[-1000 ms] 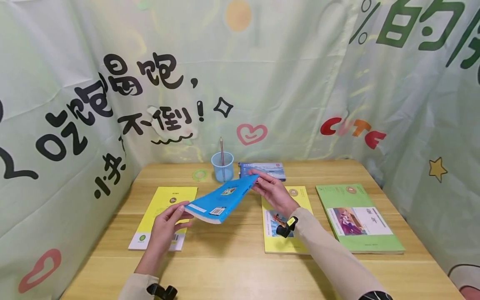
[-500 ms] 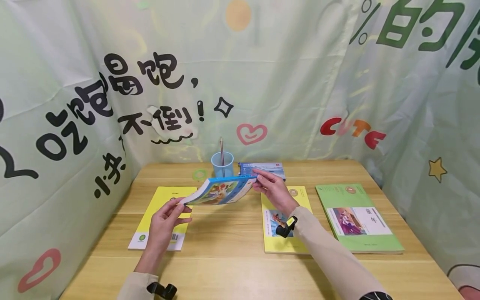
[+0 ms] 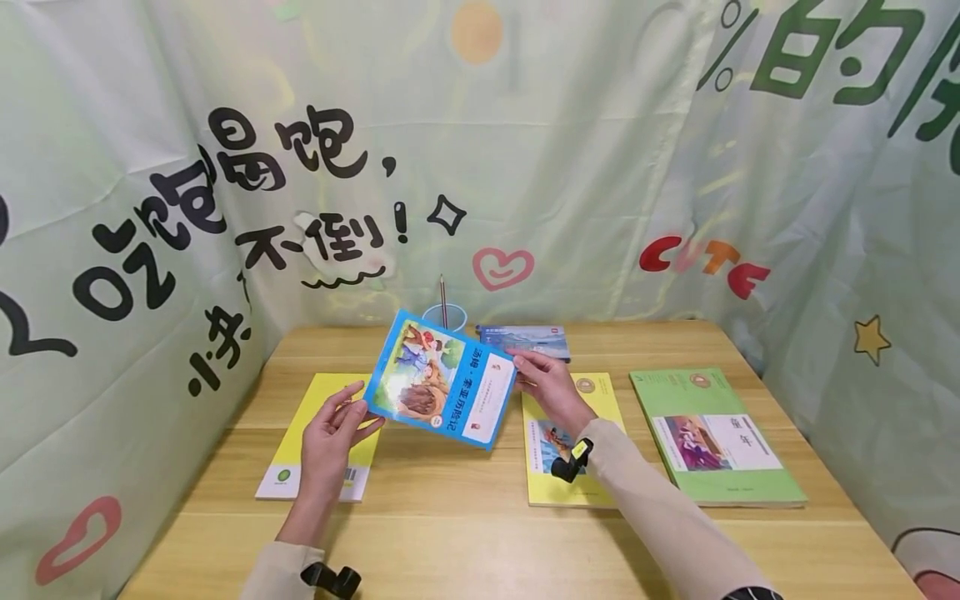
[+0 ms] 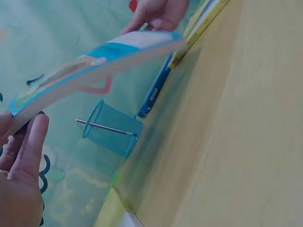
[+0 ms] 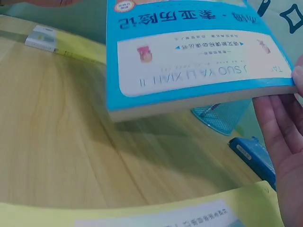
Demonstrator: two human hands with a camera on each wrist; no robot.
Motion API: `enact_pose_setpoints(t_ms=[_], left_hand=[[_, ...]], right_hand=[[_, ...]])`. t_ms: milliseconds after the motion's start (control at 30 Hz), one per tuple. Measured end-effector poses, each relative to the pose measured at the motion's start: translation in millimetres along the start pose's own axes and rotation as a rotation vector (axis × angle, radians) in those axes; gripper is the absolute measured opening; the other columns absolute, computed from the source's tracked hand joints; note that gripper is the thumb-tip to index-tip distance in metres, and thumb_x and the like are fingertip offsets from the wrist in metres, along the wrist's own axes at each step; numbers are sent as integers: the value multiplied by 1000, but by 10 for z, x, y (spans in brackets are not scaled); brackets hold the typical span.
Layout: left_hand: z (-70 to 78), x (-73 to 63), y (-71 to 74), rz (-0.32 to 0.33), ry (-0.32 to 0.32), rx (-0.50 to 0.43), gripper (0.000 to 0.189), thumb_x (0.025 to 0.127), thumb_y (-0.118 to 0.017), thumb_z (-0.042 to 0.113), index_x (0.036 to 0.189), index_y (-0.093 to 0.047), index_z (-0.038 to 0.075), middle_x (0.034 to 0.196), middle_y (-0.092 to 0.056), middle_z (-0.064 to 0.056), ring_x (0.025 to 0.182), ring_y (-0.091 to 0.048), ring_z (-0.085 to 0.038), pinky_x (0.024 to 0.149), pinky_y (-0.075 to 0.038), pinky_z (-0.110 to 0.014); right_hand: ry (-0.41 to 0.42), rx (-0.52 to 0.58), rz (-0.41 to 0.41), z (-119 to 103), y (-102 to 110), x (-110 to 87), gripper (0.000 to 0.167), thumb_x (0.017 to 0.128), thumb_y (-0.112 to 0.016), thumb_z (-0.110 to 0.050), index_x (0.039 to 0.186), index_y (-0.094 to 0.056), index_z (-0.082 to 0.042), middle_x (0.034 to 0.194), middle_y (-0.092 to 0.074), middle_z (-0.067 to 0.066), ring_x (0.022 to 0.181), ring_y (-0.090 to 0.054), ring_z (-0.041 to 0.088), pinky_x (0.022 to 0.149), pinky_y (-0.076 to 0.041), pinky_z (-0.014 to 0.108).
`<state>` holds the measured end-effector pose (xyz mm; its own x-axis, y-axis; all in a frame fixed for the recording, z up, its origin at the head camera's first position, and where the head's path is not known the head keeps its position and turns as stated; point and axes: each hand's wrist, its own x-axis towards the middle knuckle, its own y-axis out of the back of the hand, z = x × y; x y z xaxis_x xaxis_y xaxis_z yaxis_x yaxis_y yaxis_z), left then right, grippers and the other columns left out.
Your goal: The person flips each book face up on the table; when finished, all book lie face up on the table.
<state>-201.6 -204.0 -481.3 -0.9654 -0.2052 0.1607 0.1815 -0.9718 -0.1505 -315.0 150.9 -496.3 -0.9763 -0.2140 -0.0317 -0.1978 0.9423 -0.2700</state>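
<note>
A blue paperback book point(image 3: 442, 379) is held up off the table between both hands, its illustrated front cover facing the head camera and its title running sideways. My left hand point(image 3: 330, 433) pinches the book's left edge between thumb and fingers. At the opposite edge my right hand point(image 3: 551, 383) pinches a corner, thumb on the cover and fingers beneath, as the right wrist view shows. Below the left hand lies a yellow book point(image 3: 300, 454), partly covered by it. Another yellow book point(image 3: 592, 492) lies under the right forearm, its picture partly hidden.
A green book point(image 3: 720, 442) lies at the right of the wooden table point(image 3: 450, 533). At the back stand a blue mesh pen cup point(image 4: 113, 130) with a pencil in it, mostly hidden in the head view, and a flat blue box point(image 3: 525, 340). Printed curtains hang around the table.
The blue book has been turned over: its back cover showed first, then its edge, and now its front cover faces up toward the head camera. Both hands stay at about the same places.
</note>
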Motion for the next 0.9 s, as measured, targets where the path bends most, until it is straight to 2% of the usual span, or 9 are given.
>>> enact_pose_setpoints(t_ms=[133,267,333,433,533,600,667,767,900], left_hand=[[-20,-14,11,-24,51,70,36,111,-65,17,144,-58,3,116,-73,4,100,-80,-15,88,-67,-35],[-41,-18,29,-49,84,140,32,113,-61,18,140,-62,1,125,-63,-4,100,-78,-13,88,-67,-33],[-49,-13,35,-54,92,145,32,113,-60,17,139,-64,-1,131,-62,-9,98,-78,-13,88,-67,-33],[-55,-3,41,-60,105,153,33,113,-60,18,140,-64,-2,144,-57,-16,97,-78,-12,87,-68,-33],[-64,5,45,-68,121,158,34,114,-61,19,140,-63,-2,154,-51,-19,96,-78,-11,87,-67,-32],[-72,9,43,-72,132,151,34,113,-61,19,141,-63,-2,152,-52,-18,97,-78,-12,87,-68,-33],[-85,13,43,-77,146,134,34,113,-62,17,142,-63,-1,141,-59,-16,97,-79,-14,88,-68,-34],[-99,16,37,-87,170,110,36,112,-64,15,144,-62,1,123,-65,-10,99,-80,-16,90,-67,-35],[-119,14,44,-84,186,94,39,111,-64,12,148,-61,4,117,-67,-5,100,-80,-16,92,-67,-36]], right_hand=[[3,-55,4,29,-1,5,45,113,-63,-22,149,-59,3,112,-74,0,94,-68,13,84,-62,24],[-8,-156,9,54,-5,5,29,113,-62,-22,135,-65,-3,114,-72,6,96,-67,17,83,-63,26],[-20,-192,10,68,-2,1,27,113,-62,-23,134,-67,-6,118,-72,8,97,-67,18,84,-63,26],[-37,-202,-7,82,2,-9,31,114,-60,-24,141,-67,-9,132,-69,8,106,-67,19,88,-62,27],[-50,-178,-61,80,2,-17,38,116,-56,-21,153,-61,-13,146,-62,10,116,-66,21,93,-62,29],[-59,-155,-96,70,-3,-23,42,116,-54,-17,158,-57,-16,153,-58,10,122,-65,21,97,-61,29],[-68,-126,-106,59,-13,-25,44,116,-53,-16,160,-56,-17,154,-57,11,122,-65,20,97,-61,27],[-76,-86,-77,50,-25,-19,41,116,-55,-18,156,-59,-16,153,-59,8,116,-65,16,93,-61,22],[-80,-73,-67,57,-41,-12,39,115,-57,-20,153,-62,-14,153,-59,6,115,-64,16,93,-60,23]])
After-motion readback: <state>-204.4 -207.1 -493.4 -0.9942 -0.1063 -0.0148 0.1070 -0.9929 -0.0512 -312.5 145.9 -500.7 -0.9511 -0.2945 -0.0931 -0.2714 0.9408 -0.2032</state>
